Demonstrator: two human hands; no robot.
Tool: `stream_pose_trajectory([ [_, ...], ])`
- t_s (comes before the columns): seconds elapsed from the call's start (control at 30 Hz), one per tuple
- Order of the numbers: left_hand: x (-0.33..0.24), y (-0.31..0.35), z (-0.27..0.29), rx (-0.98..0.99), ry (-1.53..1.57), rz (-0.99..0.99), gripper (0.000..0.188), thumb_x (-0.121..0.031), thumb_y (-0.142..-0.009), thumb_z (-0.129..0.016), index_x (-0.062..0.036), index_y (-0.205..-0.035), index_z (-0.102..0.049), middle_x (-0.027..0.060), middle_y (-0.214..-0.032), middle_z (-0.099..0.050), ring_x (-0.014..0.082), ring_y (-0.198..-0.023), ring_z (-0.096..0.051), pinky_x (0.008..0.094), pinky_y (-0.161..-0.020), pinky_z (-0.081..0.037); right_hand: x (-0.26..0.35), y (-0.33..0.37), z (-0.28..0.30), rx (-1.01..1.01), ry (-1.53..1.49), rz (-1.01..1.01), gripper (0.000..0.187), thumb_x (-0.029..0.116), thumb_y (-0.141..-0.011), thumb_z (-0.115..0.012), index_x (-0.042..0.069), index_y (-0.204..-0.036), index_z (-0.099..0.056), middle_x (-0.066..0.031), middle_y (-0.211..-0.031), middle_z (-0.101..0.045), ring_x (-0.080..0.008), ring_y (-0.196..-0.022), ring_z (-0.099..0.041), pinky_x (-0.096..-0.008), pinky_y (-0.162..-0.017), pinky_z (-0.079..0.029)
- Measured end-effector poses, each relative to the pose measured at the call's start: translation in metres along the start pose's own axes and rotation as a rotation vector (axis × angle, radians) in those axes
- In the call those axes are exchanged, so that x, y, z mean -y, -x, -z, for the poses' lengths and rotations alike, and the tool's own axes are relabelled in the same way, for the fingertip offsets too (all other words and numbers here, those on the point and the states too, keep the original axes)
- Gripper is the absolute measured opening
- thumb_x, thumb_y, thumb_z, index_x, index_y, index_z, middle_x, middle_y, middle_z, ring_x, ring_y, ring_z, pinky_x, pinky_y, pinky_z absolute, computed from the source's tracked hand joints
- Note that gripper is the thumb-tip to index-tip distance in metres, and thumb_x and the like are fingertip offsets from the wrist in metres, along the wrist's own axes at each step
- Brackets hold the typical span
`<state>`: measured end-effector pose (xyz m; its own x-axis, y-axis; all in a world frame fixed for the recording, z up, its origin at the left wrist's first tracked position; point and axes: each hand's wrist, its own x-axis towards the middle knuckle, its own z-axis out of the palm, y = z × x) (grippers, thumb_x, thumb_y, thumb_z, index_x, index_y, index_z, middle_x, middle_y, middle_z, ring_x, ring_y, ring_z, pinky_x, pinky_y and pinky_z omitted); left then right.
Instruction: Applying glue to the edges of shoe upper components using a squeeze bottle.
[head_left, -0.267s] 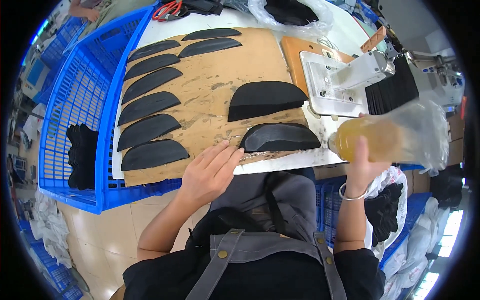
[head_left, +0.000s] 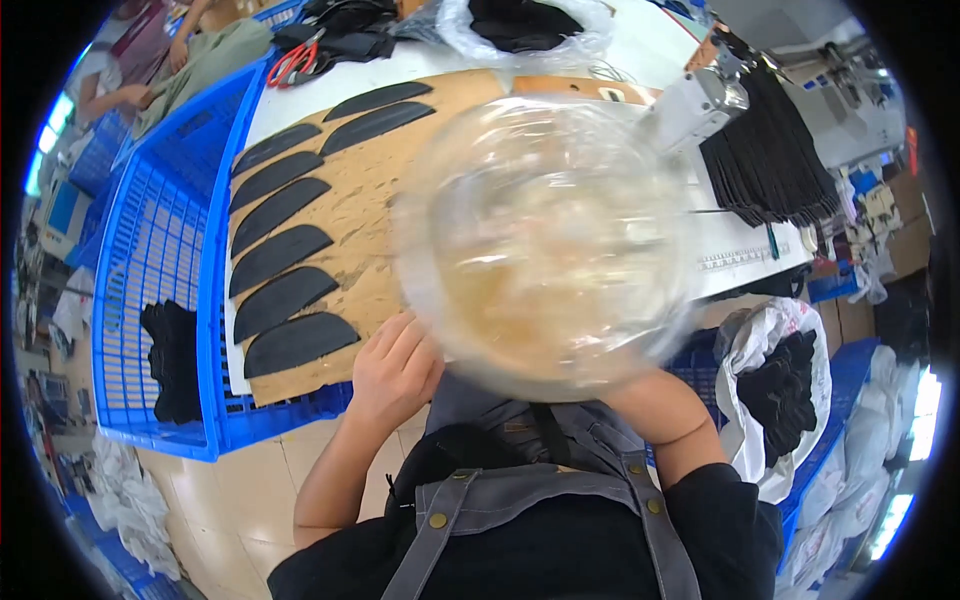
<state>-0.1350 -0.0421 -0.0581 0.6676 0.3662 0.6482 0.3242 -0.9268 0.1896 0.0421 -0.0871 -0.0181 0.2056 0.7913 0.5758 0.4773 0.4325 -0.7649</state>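
My left hand (head_left: 397, 364) lies, fingers together, at the edge of the cardboard (head_left: 365, 205); any grip I cannot tell. To its right is the clear container (head_left: 560, 230): probably light, smooth, slippery; grasp around the body. Blur obscures it; behind it, my right hand is hidden, closure undetermined.

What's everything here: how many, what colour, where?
Flat table: one, white, centre
Cardboard sheet: one, tan, on table
Half-moon pieces: eight visible, black, on cardboard
Large latticed basket: one, blue, left
Wavy-edged stack: one, black, in basket
Scissors: one, red-handled, upper left
Blurred rounded container: one, see-through and amber, centre
Machine arm: one, white, upper right
Strip bundle: one, black, right
Bags of black pieces: two, whitish, top and lower right
Left hand: one, bare, by cardboard
Right forearm: one, bare, below container; hand hidden
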Motion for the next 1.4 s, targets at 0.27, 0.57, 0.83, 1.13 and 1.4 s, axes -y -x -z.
stream_pose_trajectory([
  [0.27,-0.002,-0.006,0.002,0.049,0.007,0.058,0.025,-0.002,-0.07,-0.063,-0.0024,-0.095,-0.061,0.0094,-0.095,-0.062,0.0272,-0.095,-0.06,0.0356,-0.079,-0.048,-0.01,0.006,0.079,-0.024,0.502,0.292,0.077,0.022,-0.056,-0.084,0.0,-0.119,-0.045,-0.0129,-0.11,-0.057,-0.0235,-0.096,-0.059,-0.0328,-0.083,-0.048],
  [0.57,-0.023,-0.054,0.007,-0.116,0.06,0.078,0.028,-0.013,-0.066,-0.074,-0.0061,-0.087,-0.057,0.0071,-0.094,-0.058,0.0236,-0.085,-0.056,0.0338,-0.073,-0.04,-0.042,0.026,0.15,-0.733,-0.666,-0.2,0.054,0.043,-0.085,-0.05,-0.002,-0.114,-0.049,-0.015,-0.111,-0.055,-0.028,-0.109,-0.052,-0.0423,-0.094,-0.041],
  [0.83,-0.052,-0.122,-0.029,0.249,0.142,0.072,0.036,-0.02,-0.059,-0.077,-0.0092,-0.082,-0.053,0.0044,-0.098,-0.051,0.0243,-0.094,-0.047,0.0352,-0.079,-0.036,-0.08,0.043,0.149,-0.626,-1.204,-0.377,0.057,0.048,-0.085,-0.048,0.004,-0.121,-0.045,-0.0121,-0.109,-0.054,-0.0273,-0.106,-0.051,-0.0439,-0.095,-0.039],
  [1.13,-0.036,-0.129,-0.03,0.269,0.194,0.09,0.027,-0.017,-0.063,-0.075,-0.0087,-0.076,-0.053,0.0042,-0.096,-0.051,0.0228,-0.09,-0.048,0.0354,-0.076,-0.036,-0.082,0.042,0.151,-0.494,-1.217,-0.386,0.06,0.05,-0.085,-0.047,0.005,-0.125,-0.042,-0.0122,-0.111,-0.054,-0.0272,-0.107,-0.051,-0.0449,-0.096,-0.039],
  [1.4,0.008,-0.125,0.027,-0.004,0.633,0.776,0.01,-0.01,-0.077,-0.065,-0.0009,-0.079,-0.061,0.0026,-0.084,-0.059,0.0079,-0.071,-0.053,0.0226,-0.066,-0.043,-0.078,0.043,0.149,-0.431,-1.154,-0.433,0.061,0.05,-0.085,-0.045,0.006,-0.127,-0.04,-0.0128,-0.109,-0.051,-0.0287,-0.103,-0.052,-0.0457,-0.089,-0.044],
])
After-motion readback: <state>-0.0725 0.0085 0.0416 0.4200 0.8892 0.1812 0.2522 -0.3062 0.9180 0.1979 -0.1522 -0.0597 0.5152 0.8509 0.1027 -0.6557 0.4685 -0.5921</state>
